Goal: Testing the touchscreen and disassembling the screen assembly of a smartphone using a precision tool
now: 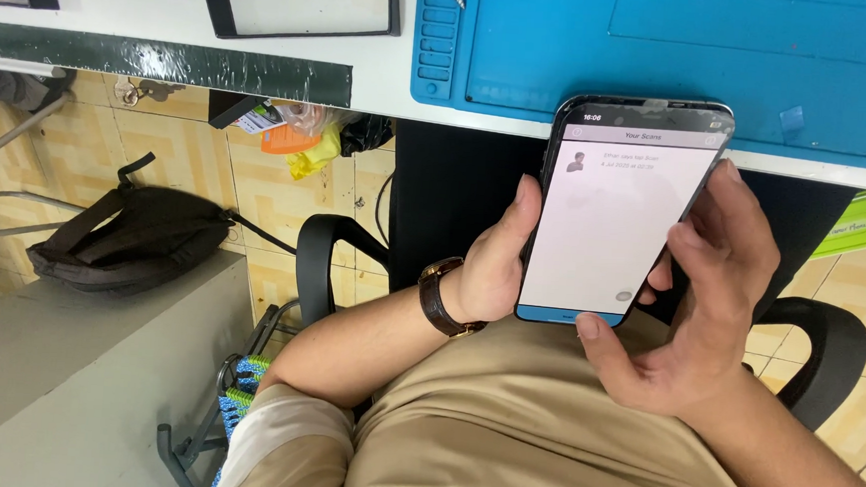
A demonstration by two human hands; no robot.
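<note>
One white desk [383, 70] spans the top, bearing one blue ribbed silicone mat [665, 47]. Below, one black fabric backpack [128, 235] slumps on the tiled floor. One smooth, rounded smartphone [620, 215] sits upright between two hands: the left hand [497, 262] wraps its edge, the right hand [711, 291] cups the other side, thumb seemingly touching the bottom. One brown leather wristwatch [440, 296].

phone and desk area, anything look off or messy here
The phone looks intact, held in the left hand and right hand. The odd spot is the floor under the desk edge: an orange packet, yellow wrapper and clear plastic lie in a loose heap. A black backpack slumps nearby.
</note>
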